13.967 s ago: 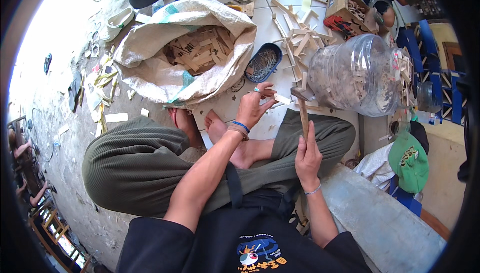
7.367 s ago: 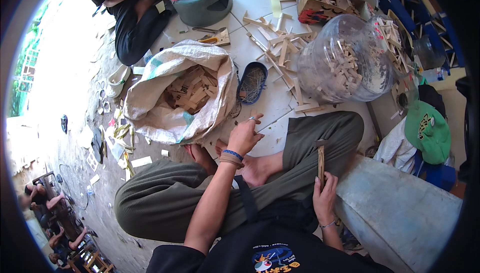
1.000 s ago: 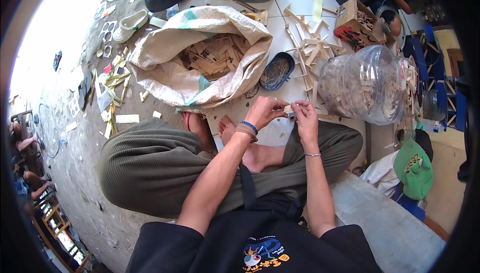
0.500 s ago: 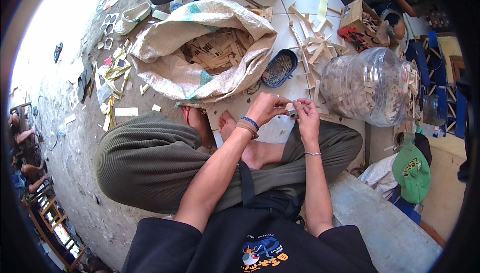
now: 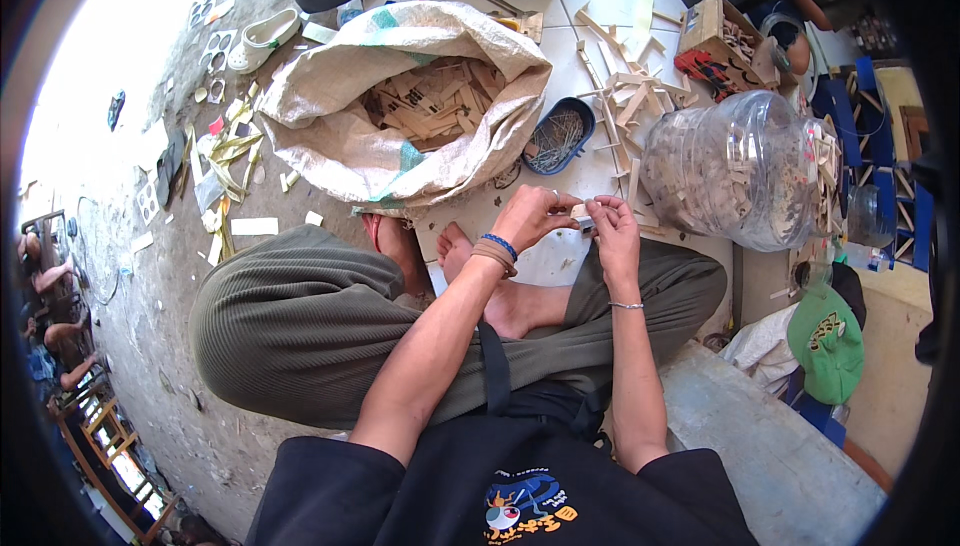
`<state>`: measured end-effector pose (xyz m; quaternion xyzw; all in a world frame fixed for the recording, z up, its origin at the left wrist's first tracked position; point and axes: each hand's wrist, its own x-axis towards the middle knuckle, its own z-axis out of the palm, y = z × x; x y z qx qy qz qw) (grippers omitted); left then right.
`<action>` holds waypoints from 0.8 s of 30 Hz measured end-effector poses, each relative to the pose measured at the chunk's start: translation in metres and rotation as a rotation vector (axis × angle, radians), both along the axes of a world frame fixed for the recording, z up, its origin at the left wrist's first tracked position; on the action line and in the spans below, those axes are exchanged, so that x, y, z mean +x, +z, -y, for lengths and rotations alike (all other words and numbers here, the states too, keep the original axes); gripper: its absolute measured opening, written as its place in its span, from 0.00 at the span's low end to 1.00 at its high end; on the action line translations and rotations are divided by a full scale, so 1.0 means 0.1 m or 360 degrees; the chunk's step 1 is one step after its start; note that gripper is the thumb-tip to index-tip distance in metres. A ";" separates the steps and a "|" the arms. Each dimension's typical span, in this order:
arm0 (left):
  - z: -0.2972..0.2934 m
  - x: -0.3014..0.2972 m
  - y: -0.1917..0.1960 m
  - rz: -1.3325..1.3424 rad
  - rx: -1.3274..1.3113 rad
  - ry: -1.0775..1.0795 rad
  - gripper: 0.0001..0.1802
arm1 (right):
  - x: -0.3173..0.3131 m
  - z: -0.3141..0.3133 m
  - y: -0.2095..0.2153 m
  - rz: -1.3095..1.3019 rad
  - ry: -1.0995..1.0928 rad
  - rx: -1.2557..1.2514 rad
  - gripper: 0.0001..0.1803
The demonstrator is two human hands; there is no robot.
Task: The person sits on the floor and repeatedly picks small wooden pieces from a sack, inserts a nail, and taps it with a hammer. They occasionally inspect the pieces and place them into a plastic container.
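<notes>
Both hands staying together: left hand [image 5: 528, 221] and right hand [image 5: 610, 229] are still pinching the small wood piece [image 5: 581, 214] between fingertips, fitting work continuing

A small pale wooden piece [image 5: 581, 214] is held between both hands, above the crossed legs and bare feet. It is pinched at its left end by the fingertips of the left hand [image 5: 533, 218] and at its right end by the thumb and fingers of the right hand [image 5: 612, 230]. It is short, light in colour and lies roughly level. Most of it is hidden by the fingers, so its exact shape cannot be told.
</notes>
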<state>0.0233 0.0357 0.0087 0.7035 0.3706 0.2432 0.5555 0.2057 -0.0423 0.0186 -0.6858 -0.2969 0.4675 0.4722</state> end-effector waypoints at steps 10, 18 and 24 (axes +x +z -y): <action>0.00 0.00 0.00 -0.0004 0.0017 0.0016 0.23 | 0.00 -0.02 0.04 -0.0040 -0.0005 -0.0026 0.17; 0.02 -0.02 -0.02 0.0044 0.0002 0.0046 0.28 | -0.03 -0.04 0.12 0.0070 -0.0004 -0.0053 0.18; 0.01 -0.08 0.02 0.0251 -0.0282 0.0135 0.32 | -0.05 -0.05 0.15 0.0079 -0.0036 -0.0048 0.18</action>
